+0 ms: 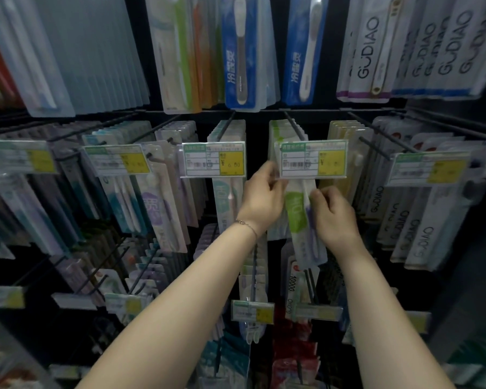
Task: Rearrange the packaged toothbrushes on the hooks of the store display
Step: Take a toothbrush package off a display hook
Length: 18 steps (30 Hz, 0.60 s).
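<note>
A green-and-white packaged toothbrush (298,211) hangs between my hands in the middle row of the display, just below a price tag (312,159). My left hand (261,197) pinches the package's upper left edge beside the tag. My right hand (334,214) grips its right side with curled fingers. The package's top is hidden behind the price tag, so whether it sits on the hook (293,124) above cannot be told. More packs of the same green kind (278,130) hang behind it on that hook.
Black hooks jut toward me across three rows. Blue toothbrush packs (244,51) hang above, white lettered packs (410,220) to the right, purple and teal packs (157,209) to the left. A second price tag (212,160) sits left of my left hand. Lower hooks (253,307) carry more packs.
</note>
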Each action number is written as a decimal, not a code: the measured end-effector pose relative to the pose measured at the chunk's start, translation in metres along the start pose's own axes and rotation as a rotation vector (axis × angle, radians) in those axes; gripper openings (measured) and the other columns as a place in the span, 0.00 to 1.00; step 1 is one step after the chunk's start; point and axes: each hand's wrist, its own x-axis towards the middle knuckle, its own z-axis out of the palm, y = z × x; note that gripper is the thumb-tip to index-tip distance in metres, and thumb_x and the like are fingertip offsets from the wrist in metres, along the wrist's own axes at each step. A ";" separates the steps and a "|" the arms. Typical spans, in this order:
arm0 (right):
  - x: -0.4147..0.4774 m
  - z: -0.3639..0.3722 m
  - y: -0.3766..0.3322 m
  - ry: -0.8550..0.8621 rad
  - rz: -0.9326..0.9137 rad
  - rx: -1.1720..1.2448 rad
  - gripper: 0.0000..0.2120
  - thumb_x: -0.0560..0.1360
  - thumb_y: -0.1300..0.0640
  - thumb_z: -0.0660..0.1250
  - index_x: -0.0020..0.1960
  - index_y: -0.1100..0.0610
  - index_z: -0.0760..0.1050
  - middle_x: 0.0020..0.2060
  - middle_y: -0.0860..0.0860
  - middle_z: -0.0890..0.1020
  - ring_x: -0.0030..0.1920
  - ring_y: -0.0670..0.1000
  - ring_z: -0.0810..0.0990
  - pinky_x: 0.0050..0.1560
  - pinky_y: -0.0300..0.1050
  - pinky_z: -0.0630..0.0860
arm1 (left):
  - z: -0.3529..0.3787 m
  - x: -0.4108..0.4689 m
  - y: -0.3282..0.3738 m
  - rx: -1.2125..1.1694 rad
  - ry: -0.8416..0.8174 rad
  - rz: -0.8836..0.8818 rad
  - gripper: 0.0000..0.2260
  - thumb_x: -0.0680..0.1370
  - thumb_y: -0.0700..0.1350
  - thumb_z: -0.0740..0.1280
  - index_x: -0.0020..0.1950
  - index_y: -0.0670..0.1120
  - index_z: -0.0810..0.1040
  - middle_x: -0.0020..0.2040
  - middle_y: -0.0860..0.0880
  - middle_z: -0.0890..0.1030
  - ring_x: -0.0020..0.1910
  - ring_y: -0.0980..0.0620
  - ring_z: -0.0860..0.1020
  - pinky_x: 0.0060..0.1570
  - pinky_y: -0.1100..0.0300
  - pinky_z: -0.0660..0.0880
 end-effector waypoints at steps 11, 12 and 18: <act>-0.019 0.005 0.016 0.023 -0.212 -0.118 0.03 0.80 0.55 0.65 0.49 0.53 0.72 0.43 0.50 0.78 0.42 0.48 0.76 0.40 0.42 0.70 | -0.018 -0.022 -0.011 0.166 -0.073 -0.040 0.13 0.80 0.43 0.67 0.64 0.44 0.73 0.51 0.47 0.81 0.48 0.53 0.80 0.46 0.65 0.75; -0.022 0.004 0.018 0.023 -0.198 -0.129 0.03 0.79 0.54 0.65 0.49 0.53 0.72 0.42 0.50 0.78 0.42 0.48 0.77 0.39 0.42 0.70 | -0.019 -0.026 -0.013 0.179 -0.086 -0.052 0.14 0.80 0.42 0.68 0.64 0.43 0.72 0.51 0.47 0.81 0.48 0.52 0.79 0.46 0.65 0.75; -0.046 0.001 0.026 -0.028 -0.145 -0.347 0.07 0.79 0.52 0.65 0.53 0.55 0.74 0.44 0.49 0.75 0.43 0.48 0.74 0.37 0.41 0.68 | -0.023 -0.049 -0.030 0.316 -0.202 -0.064 0.12 0.80 0.44 0.68 0.61 0.42 0.74 0.51 0.47 0.79 0.49 0.50 0.78 0.52 0.57 0.77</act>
